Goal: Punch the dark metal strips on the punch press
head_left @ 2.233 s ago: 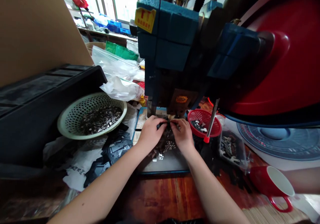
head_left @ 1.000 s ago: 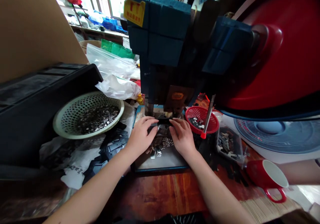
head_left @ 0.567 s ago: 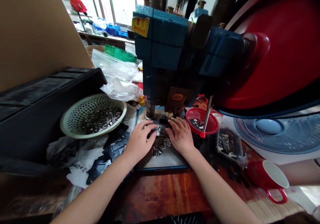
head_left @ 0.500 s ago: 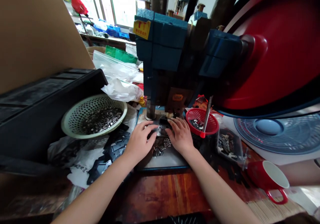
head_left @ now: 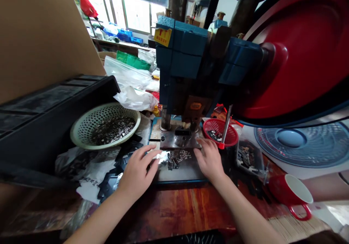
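My left hand (head_left: 139, 171) is left of the press's base plate (head_left: 185, 171), its thumb and forefinger closed on a small shiny metal plate (head_left: 164, 157) that catches the light. My right hand (head_left: 211, 159) rests at the right end of the steel die block (head_left: 178, 140), fingers apart and nothing in them. A dark rectangular opening shows in the top of the block, under the raised blue press head (head_left: 188, 51). In front of the block lie loose dark metal parts (head_left: 173, 162) and small bright bits (head_left: 184, 154).
On the left stand a pale green basket (head_left: 81, 127) of small metal pieces and a pile of black plates (head_left: 109, 184). To the right are a red basket (head_left: 233, 136), a clear tray of parts (head_left: 249, 156), a red mug (head_left: 283, 189) and the large red flywheel (head_left: 302, 62).
Both hands have drawn back from the die and moved apart, the left toward the lower left, the right to the block's right end. The die block is now uncovered. The view has shifted slightly.
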Demonstrator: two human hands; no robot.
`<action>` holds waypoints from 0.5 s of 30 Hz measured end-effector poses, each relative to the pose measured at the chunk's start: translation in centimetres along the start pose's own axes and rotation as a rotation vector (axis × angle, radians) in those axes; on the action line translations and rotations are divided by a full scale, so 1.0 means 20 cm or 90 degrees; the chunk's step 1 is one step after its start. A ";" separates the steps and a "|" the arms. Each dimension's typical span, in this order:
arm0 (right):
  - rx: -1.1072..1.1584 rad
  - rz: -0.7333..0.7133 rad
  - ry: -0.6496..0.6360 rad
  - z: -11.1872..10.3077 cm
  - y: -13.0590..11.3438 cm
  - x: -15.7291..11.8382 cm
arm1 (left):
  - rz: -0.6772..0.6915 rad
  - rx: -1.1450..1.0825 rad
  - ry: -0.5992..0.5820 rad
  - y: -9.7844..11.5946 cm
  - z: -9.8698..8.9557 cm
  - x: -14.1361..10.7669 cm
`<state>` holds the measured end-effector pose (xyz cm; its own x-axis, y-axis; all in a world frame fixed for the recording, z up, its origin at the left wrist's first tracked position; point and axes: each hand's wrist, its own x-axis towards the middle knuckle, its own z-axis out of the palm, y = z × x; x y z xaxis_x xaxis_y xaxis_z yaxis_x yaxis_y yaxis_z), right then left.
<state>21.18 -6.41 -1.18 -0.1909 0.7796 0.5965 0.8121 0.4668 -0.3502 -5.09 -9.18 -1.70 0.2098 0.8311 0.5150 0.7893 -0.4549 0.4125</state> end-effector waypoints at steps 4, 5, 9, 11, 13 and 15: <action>0.040 -0.070 -0.134 -0.16 0.00 -0.39 | -0.003 0.031 -0.022 -0.08 -0.06 -0.27; 0.040 -0.094 -0.184 -0.18 0.00 -0.48 | 0.003 0.041 -0.040 -0.09 -0.08 -0.33; 0.002 -0.196 -0.320 -0.22 0.01 -0.74 | 0.038 0.074 -0.118 -0.10 -0.10 -0.52; -0.025 -0.253 -0.349 -0.21 0.03 -0.78 | 0.034 0.086 -0.135 -0.10 -0.09 -0.57; -0.054 -0.300 -0.361 -0.18 0.03 -0.77 | 0.023 0.093 -0.140 -0.10 -0.09 -0.58; -0.076 -0.337 -0.363 -0.17 0.03 -0.75 | 0.014 0.094 -0.139 -0.09 -0.08 -0.59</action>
<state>26.39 -19.25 -7.92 -0.7956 0.5756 0.1889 0.5823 0.8126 -0.0237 -9.94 -18.71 -7.38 0.3347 0.8785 0.3409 0.8556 -0.4349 0.2808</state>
